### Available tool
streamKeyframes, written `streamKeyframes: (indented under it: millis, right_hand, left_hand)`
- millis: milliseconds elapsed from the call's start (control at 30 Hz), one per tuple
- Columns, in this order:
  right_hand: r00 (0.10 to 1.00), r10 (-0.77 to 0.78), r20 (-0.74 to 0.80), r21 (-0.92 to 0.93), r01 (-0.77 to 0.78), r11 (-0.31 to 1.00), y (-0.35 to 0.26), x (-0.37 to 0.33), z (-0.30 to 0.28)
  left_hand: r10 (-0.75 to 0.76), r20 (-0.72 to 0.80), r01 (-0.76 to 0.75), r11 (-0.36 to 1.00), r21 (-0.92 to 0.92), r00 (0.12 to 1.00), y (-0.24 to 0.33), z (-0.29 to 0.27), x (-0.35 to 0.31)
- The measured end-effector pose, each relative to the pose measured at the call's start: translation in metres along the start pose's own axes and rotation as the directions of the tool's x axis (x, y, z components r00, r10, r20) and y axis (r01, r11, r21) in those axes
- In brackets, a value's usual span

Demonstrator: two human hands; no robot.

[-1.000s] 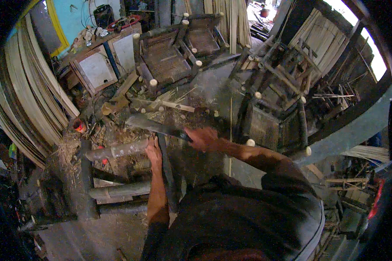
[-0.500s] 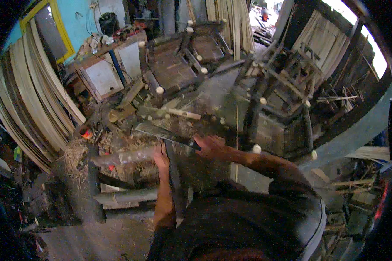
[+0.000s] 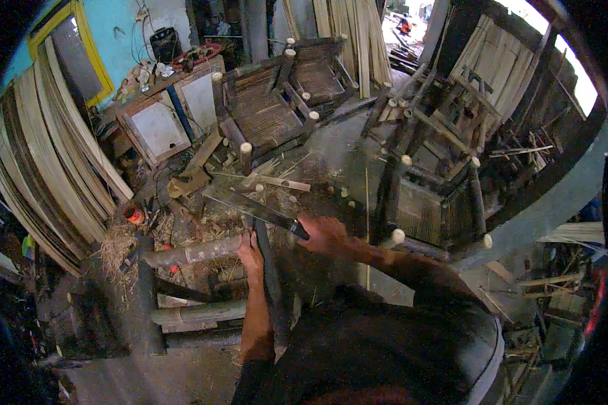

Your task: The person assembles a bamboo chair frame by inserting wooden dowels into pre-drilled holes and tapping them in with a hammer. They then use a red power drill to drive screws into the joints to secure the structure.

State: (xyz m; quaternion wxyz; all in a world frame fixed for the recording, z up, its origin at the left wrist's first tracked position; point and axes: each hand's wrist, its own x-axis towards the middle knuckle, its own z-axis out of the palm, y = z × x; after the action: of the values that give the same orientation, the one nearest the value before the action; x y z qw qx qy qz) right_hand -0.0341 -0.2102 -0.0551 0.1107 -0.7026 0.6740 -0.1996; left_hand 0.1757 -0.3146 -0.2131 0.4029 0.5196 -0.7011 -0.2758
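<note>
My right hand is closed round the dark handle of a long flat-bladed tool. The blade points left and slightly away from me, over the top end of a dark post. My left hand is closed at the joint where a pale bamboo rail meets that post. Its fingertips point up near the blade; whether they also pinch a small piece is unclear. Rail and post belong to a bamboo frame, with a lower rail and another dark post at its left.
Dark bamboo chairs stand at the back, and another chair is at the right. Long bamboo strips lean at the left. Shavings and an orange-red can lie left of the frame. A white-panelled cabinet stands behind.
The blade has shifted slightly toward the left and its picture is sharper. My right hand has moved down a little, while my left hand stays at the joint.
</note>
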Motion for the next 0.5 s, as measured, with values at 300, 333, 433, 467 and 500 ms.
streamKeyframes:
  millis: [300,333,433,467,500]
  right_hand:
    - [0.988,0.023,0.151,0.128,-0.043,0.991,-0.003,-0.015,0.012]
    - [0.996,0.000,0.084,0.174,-0.014,0.985,-0.007,-0.012,0.014]
    - [0.982,-0.022,-0.188,0.386,0.094,0.918,-0.004,-0.004,0.019]
    - [0.983,0.050,-0.179,0.406,0.027,0.913,0.006,-0.002,0.018]
    - [0.978,0.102,-0.182,0.429,-0.015,0.903,0.012,0.003,0.022]
  left_hand:
    - [0.070,-0.047,-0.069,0.997,0.017,0.996,0.017,0.002,0.009]
    - [0.024,0.002,-0.024,0.997,0.072,1.000,0.007,-0.003,0.012]
    - [0.083,-0.001,-0.082,0.990,-0.110,0.997,0.023,-0.022,0.023]
    - [-0.058,0.095,0.083,0.952,-0.294,0.994,0.045,-0.029,0.025]
    - [-0.007,0.048,0.016,0.979,-0.203,0.999,0.071,-0.046,0.032]
